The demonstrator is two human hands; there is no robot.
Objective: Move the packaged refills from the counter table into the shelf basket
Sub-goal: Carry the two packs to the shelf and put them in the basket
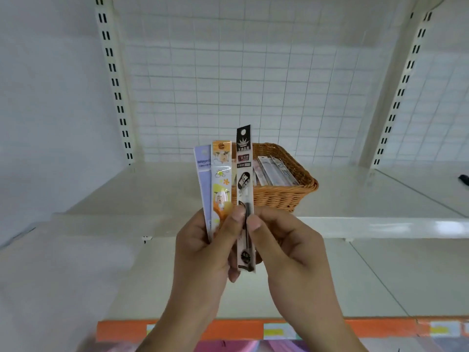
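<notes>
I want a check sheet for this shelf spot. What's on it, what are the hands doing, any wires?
Surface: cream shelf, bare around the basket.
Job's things: wicker basket on the shelf with refill packs inside; black pack, orange pack and lilac pack held upright before it.
Clutter: small dark object at far right.
Hands: left hand holds the fanned packs; right hand pinches the black pack.
Cables: nothing seen.
Surroundings: white grid back panel, slotted uprights.
</notes>
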